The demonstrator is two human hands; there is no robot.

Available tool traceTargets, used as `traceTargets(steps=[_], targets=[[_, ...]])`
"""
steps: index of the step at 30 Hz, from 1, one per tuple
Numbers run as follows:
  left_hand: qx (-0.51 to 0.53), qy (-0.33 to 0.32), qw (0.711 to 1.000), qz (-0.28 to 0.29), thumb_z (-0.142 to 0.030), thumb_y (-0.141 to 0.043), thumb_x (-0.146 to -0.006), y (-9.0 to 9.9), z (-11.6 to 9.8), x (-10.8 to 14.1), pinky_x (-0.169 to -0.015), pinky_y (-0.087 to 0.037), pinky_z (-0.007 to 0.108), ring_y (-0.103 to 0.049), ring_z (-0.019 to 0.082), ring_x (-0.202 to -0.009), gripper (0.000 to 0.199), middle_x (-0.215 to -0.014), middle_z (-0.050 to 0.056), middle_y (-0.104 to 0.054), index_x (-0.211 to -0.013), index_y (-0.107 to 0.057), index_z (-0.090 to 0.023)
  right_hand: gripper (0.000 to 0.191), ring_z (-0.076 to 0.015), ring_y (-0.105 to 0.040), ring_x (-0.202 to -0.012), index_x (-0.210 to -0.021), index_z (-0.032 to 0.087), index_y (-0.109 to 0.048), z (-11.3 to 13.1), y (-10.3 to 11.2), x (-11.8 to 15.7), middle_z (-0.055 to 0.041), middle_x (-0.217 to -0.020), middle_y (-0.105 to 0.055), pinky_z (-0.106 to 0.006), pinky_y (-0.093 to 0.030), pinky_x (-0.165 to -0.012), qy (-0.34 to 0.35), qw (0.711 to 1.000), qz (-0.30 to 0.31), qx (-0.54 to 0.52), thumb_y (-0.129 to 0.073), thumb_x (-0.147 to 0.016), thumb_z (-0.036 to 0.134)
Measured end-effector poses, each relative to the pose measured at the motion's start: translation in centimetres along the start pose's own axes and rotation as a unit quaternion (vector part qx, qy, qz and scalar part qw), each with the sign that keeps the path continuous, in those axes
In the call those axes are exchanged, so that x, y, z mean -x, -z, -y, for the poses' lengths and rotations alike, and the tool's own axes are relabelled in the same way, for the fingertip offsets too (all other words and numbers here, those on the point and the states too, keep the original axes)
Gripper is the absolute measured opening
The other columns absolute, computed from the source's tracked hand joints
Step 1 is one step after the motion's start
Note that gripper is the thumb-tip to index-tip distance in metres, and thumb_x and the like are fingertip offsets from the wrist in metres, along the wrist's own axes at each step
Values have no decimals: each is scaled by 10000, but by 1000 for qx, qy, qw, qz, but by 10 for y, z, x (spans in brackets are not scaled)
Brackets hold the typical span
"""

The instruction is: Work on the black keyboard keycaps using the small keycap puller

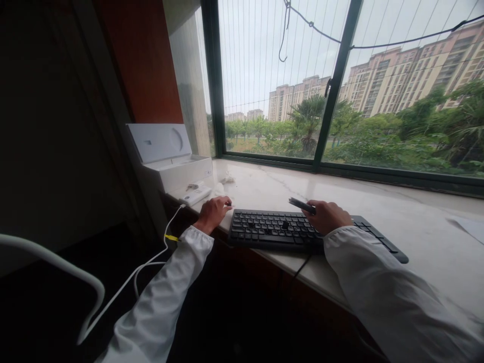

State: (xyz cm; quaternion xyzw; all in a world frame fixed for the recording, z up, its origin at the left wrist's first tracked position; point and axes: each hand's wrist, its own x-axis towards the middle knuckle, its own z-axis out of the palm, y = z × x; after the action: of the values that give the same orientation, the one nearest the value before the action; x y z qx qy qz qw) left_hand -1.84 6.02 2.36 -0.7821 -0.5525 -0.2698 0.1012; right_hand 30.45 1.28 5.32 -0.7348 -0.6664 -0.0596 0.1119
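Observation:
A black keyboard (272, 229) lies along the front edge of the pale marble sill. Dark gaps break up its rows of keys in a few spots, and one black piece (286, 225) stands out among them. Just past its left end, my left hand (215, 214) is closed in a pinch on a small black piece (228, 203) that looks like a keycap. Over the right part of the keyboard, my right hand (328, 217) grips dark tweezers (302, 205), their tips pointing left above the back row. My wrist and sleeve cover some keys there.
An open white box (185, 170) stands at the sill's left end. Before it lie a white power strip (194, 195) with a cable (166, 242) and crumpled white scraps (228, 177). A paper sheet (469, 227) is at right. Behind is the window (272, 75).

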Motion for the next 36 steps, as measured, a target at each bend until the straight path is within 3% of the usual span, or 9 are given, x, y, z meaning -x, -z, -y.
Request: traceTargets(steps=[6, 14, 18, 23, 29, 36], targets=[[47, -27, 995, -80, -322, -581, -838, 27, -25, 28, -820, -464, 288, -620, 178, -910, 173, -993, 22, -669, -987, -622, -245, 361, -275, -620, -811, -1019, 295, -665, 0, -1, 0, -96, -907, -658, -333, -407, -624, 7, 1000, 4, -2, -405, -831, 461], [78, -38, 992, -87, -381, -563, -849, 44, -42, 47, -780, -460, 275, -619, 164, -866, 205, -945, 10, -664, -991, -625, -246, 369, -279, -618, -795, -1001, 296, -669, -2, -4, 0, -98, -896, -658, -332, -397, -608, 8, 1000, 8, 0, -404, -821, 480], [106, -33, 992, -67, -375, -519, -876, 41, -41, 47, -760, -468, 270, -621, 155, -820, 209, -896, 15, -662, -992, -631, -241, 374, -281, -614, -788, -989, 295, -667, -2, -4, 0, -99, -893, -654, -331, -387, -596, 10, 1000, 10, 0, -399, -812, 487], [159, -70, 984, -25, -254, -573, -833, 38, -46, 46, -850, -471, 277, -622, 151, -888, 164, -941, 3, -669, -985, -634, -236, 375, -285, -614, -781, -990, 301, -662, -2, -5, 0, -98, -885, -654, -337, -384, -596, 11, 1000, 5, -3, -396, -807, 491], [183, -91, 979, 13, -175, -603, -765, 37, -50, 43, -833, -482, 274, -624, 156, -889, 270, -956, 11, -673, -1032, -629, -214, 375, -278, -615, -778, -982, 300, -663, -3, -6, -1, -98, -889, -654, -337, -385, -601, 8, 1000, -2, -1, -387, -812, 489], [183, -162, 967, 73, -146, -570, -757, 36, -47, 29, -838, -464, 255, -611, 154, -912, 246, -963, 5, -678, -966, -678, -218, 387, -275, -613, -783, -996, 296, -664, -2, -6, -1, -101, -892, -656, -329, -385, -600, 14, 1000, 1, -2, -395, -807, 499]])
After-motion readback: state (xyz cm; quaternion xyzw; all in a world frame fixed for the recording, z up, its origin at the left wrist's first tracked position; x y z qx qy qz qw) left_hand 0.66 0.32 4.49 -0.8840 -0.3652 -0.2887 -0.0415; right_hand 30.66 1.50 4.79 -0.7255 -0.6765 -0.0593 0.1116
